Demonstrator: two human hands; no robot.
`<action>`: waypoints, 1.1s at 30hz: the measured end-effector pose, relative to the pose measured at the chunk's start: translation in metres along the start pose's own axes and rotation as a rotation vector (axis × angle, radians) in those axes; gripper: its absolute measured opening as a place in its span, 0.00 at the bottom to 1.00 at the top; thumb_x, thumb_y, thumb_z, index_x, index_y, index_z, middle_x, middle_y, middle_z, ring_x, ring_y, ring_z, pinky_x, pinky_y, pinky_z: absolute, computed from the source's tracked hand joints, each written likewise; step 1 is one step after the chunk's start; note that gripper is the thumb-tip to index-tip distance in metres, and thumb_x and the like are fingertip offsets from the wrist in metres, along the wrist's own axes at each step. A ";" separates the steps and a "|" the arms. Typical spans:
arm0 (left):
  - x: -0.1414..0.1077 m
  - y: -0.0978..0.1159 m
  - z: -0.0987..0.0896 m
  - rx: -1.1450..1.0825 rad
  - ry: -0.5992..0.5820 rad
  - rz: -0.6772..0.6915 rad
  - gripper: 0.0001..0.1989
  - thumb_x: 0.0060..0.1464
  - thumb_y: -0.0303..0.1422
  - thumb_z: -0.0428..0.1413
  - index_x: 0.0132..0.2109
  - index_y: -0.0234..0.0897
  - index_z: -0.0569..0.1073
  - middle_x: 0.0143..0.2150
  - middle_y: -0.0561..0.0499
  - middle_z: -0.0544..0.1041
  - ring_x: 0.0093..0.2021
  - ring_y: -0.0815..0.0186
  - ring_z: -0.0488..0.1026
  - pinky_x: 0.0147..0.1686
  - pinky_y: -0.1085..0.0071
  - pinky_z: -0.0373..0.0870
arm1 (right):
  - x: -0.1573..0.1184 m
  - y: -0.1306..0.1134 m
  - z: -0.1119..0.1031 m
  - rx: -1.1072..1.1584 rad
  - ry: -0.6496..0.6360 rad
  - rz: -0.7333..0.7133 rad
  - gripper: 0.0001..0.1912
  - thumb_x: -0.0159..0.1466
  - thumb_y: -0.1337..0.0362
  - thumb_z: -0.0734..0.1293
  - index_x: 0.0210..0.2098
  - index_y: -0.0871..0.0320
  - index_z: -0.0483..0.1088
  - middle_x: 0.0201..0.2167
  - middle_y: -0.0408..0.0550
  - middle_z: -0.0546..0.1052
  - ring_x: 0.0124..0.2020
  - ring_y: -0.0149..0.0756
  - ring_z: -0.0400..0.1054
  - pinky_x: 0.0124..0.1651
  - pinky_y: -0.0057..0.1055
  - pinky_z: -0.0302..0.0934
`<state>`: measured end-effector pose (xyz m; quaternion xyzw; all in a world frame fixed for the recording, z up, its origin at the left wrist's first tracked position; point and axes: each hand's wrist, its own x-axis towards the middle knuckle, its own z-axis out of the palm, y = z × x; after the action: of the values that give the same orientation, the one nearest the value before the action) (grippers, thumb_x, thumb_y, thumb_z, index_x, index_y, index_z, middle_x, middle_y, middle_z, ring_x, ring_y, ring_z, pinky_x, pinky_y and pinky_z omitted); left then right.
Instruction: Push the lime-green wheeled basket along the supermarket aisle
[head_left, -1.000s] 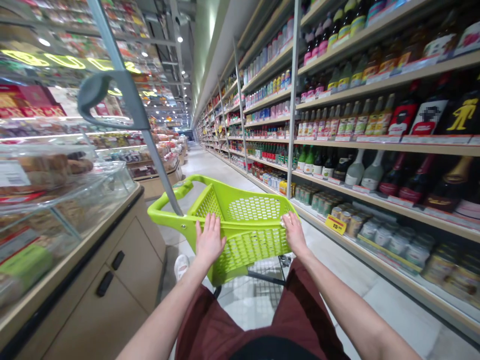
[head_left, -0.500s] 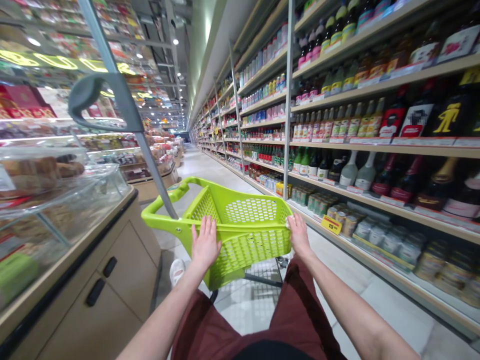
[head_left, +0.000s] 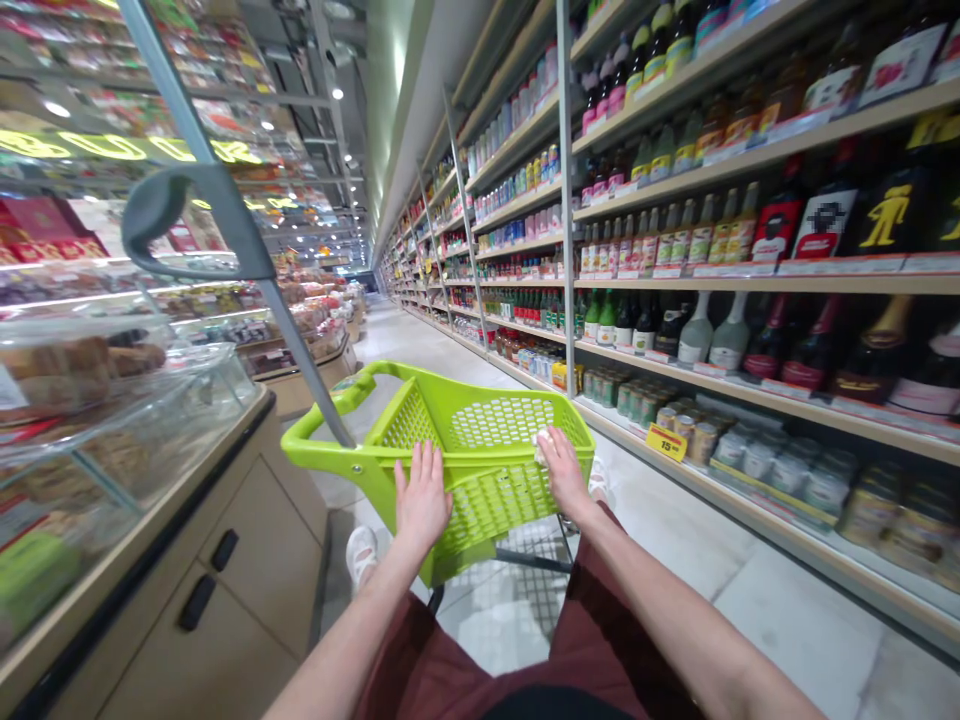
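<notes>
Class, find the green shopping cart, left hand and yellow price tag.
Green shopping cart (head_left: 491, 505), head view, basket wall.
Left hand (head_left: 422, 497), head view, back of hand.
Yellow price tag (head_left: 667, 442), head view, tag's middle.

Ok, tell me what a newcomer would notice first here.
The bright green shopping cart stands out in the middle, with the left hand and right hand resting on its near edge. Rows of bottles fill the tall shelves on the right, and a glass food counter runs along the left.
</notes>
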<state>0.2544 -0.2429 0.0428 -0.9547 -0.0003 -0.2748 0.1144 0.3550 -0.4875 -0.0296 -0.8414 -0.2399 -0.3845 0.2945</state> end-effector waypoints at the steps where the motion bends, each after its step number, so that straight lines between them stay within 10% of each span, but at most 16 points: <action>1: 0.000 0.003 0.000 -0.010 -0.002 0.005 0.32 0.46 0.34 0.48 0.59 0.28 0.53 0.63 0.41 0.47 0.63 0.56 0.39 0.58 0.51 0.35 | -0.003 0.011 -0.005 -0.025 0.023 0.040 0.33 0.49 0.81 0.52 0.53 0.58 0.60 0.59 0.50 0.54 0.61 0.40 0.41 0.58 0.47 0.46; 6: -0.001 0.021 0.002 -0.068 -0.053 0.029 0.32 0.47 0.33 0.46 0.59 0.28 0.52 0.63 0.43 0.46 0.63 0.58 0.39 0.58 0.52 0.35 | -0.009 0.033 -0.012 -0.071 0.106 0.117 0.32 0.49 0.81 0.52 0.52 0.60 0.59 0.59 0.51 0.53 0.61 0.41 0.39 0.58 0.47 0.46; 15: 0.001 0.027 -0.001 -0.085 -0.086 0.126 0.31 0.47 0.32 0.45 0.59 0.30 0.53 0.63 0.44 0.49 0.63 0.59 0.40 0.58 0.51 0.36 | 0.019 -0.075 0.036 0.160 -0.073 -0.135 0.33 0.50 0.82 0.53 0.55 0.60 0.57 0.59 0.55 0.53 0.62 0.39 0.38 0.58 0.47 0.46; 25: -0.001 -0.024 -0.011 -0.040 -0.016 -0.051 0.30 0.46 0.30 0.46 0.58 0.29 0.56 0.61 0.42 0.52 0.63 0.57 0.41 0.58 0.51 0.33 | 0.013 -0.036 0.024 0.112 -0.020 -0.017 0.35 0.49 0.83 0.51 0.55 0.59 0.57 0.60 0.53 0.52 0.61 0.42 0.41 0.58 0.49 0.47; 33: -0.009 -0.046 -0.026 -0.125 0.082 -0.018 0.27 0.48 0.31 0.46 0.57 0.32 0.57 0.60 0.44 0.55 0.62 0.59 0.46 0.59 0.51 0.35 | 0.047 -0.156 0.070 0.329 -0.138 -0.255 0.35 0.50 0.82 0.53 0.57 0.59 0.54 0.59 0.55 0.51 0.61 0.41 0.41 0.58 0.48 0.46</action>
<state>0.2302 -0.2037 0.0697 -0.9479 0.0130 -0.3139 0.0520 0.3197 -0.3209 0.0190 -0.7693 -0.4232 -0.3159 0.3596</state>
